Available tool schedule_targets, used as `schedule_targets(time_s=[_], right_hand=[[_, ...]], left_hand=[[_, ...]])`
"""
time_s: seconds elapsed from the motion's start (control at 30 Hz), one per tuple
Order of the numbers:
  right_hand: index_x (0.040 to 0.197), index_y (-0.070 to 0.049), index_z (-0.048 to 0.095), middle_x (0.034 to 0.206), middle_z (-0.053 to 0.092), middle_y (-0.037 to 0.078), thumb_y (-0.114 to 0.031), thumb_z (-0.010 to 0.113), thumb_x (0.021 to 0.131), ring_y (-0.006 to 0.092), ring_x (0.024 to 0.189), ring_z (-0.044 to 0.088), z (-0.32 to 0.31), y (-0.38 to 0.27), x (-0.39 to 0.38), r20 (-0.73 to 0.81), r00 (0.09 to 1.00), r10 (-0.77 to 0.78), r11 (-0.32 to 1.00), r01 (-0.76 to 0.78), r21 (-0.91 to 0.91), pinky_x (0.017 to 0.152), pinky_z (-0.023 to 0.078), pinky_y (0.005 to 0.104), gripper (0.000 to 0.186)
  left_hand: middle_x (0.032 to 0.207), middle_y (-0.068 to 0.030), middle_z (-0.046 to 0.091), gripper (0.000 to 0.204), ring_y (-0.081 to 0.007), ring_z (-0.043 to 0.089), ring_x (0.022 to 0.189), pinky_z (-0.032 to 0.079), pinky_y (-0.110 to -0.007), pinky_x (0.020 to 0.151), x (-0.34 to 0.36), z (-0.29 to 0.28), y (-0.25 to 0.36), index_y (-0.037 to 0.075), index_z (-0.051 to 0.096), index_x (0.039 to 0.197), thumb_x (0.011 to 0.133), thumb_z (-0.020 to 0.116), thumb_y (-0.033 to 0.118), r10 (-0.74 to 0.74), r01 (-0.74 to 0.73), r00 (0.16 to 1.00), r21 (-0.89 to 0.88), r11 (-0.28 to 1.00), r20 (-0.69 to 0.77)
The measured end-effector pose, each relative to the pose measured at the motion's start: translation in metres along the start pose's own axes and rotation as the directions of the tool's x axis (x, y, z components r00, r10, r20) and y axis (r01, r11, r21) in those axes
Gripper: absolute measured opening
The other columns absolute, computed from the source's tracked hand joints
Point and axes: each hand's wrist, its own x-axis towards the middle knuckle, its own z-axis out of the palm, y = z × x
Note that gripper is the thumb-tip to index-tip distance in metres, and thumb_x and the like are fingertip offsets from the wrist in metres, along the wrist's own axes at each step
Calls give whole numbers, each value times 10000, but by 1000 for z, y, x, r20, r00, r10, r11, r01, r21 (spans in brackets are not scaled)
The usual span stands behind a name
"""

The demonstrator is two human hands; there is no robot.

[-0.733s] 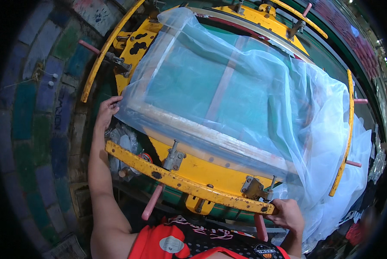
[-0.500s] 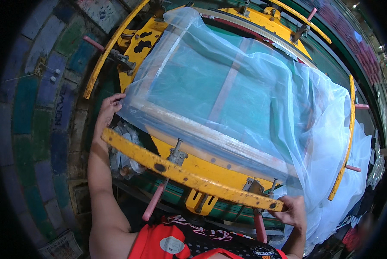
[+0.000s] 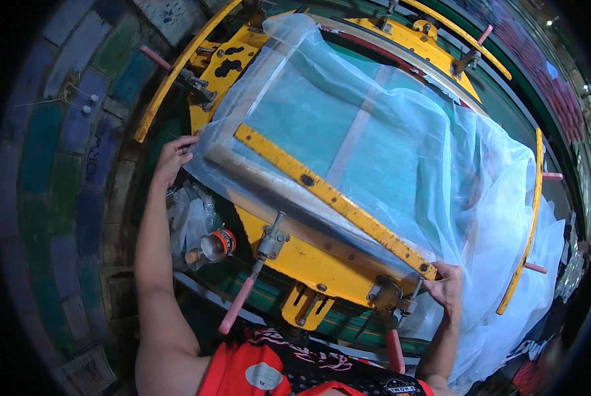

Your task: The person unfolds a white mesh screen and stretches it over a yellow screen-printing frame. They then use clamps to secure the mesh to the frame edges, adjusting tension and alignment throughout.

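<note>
Sheer pale mesh fabric (image 3: 322,125) drapes over a wooden frame (image 3: 308,203) lying on a yellow metal base (image 3: 302,257). My left hand (image 3: 173,160) pinches the fabric's edge at the frame's near left corner. With my right hand (image 3: 446,285) I grip the right end of a worn yellow bar (image 3: 335,198). The bar lies slantwise over the frame's near side, its far end above the mesh. On the near side, two toggle clamps, a left one (image 3: 271,244) and a right one (image 3: 388,297), have pink handles.
More yellow bars with clamps line the left (image 3: 176,72), far (image 3: 467,36) and right (image 3: 534,218) sides. Loose mesh (image 3: 506,264) hangs in folds at the right. A plastic bottle (image 3: 215,245) and crumpled clear plastic (image 3: 190,211) lie below my left hand. Painted brick paving (image 3: 44,185) runs along the left.
The near yellow bar has swung up and forward off the clamps onto the frame's near side, my right hand moving with it. My left hand stays at the fabric's corner.
</note>
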Motion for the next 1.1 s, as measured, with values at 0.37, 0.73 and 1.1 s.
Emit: schedule_targets(time_s=[0.37, 0.73, 1.1], right_hand=[[785, -4, 717, 589, 573, 180, -135, 776, 615, 208, 479, 587, 17, 4, -12, 100, 995, -22, 995, 31, -92, 508, 456, 327, 223], [776, -23, 720, 588, 573, 201, -228, 809, 633, 305, 505, 623, 24, 8, -12, 122, 992, -22, 992, 37, -124, 511, 471, 370, 266], [841, -5, 734, 642, 615, 201, -136, 812, 549, 303, 578, 657, 27, 9, -9, 185, 983, 5, 980, 32, -197, 582, 507, 346, 330]], left_hand=[[1267, -101, 618, 484, -181, 602, 1080, 470, -283, 966, 2, 4, 7, 9, 633, 1270, 841, 506, -177, 11, -12, 1000, -75, 997, -22], [1264, -102, 620, 485, -177, 603, 1063, 470, -283, 959, 2, 3, 1, 12, 629, 1278, 841, 519, -166, -56, 54, 998, -116, 992, -8], [1261, -102, 617, 482, -181, 597, 1064, 462, -280, 961, 1, 0, -1, 9, 634, 1271, 837, 517, -167, -56, 57, 998, -83, 995, 5]])
